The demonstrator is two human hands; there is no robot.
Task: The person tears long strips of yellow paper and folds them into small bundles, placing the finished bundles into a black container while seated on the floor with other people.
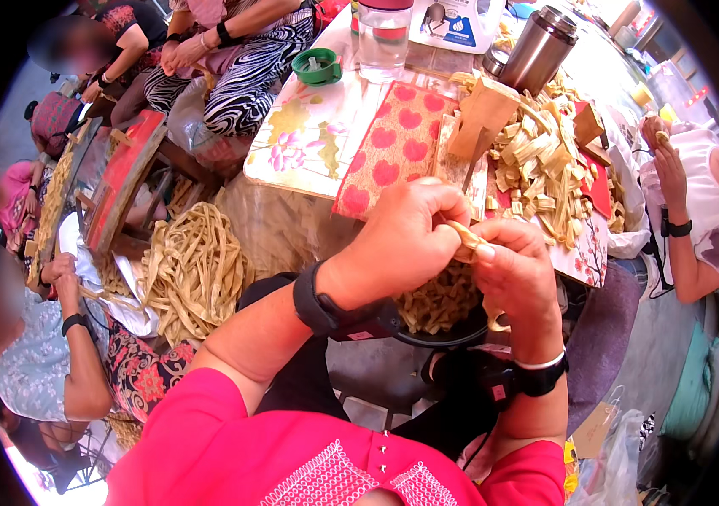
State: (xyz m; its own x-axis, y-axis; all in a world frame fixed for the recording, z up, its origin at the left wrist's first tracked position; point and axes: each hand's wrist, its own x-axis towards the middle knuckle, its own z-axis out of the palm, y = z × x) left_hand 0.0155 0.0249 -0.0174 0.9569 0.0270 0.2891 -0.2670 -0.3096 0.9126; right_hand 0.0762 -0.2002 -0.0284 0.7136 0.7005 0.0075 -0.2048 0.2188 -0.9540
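Both of my hands are raised in front of my chest, over the near edge of the table. My left hand (413, 231) pinches one part of a pale yellow plant-fibre strip (470, 239). The fingertips of my right hand (517, 269) grip the same strip close beside, and a loose curled end dangles below. The strip looks folded or twisted between the fingers, whose tips partly hide it. Below the hands stands a dark round basin (432, 341) holding many small folded fibre pieces (435, 303). Beyond them, a wooden block (482, 120) with a thin metal blade rises from the table.
Loose fibre strips (536, 171) heap at the table's right. A steel flask (539, 50), clear bottle (384, 44), green lid (317, 67) and white jug (457, 25) stand farther back. A large strip bundle (188, 272) lies left. Several people sit around, one person (37, 354) at left.
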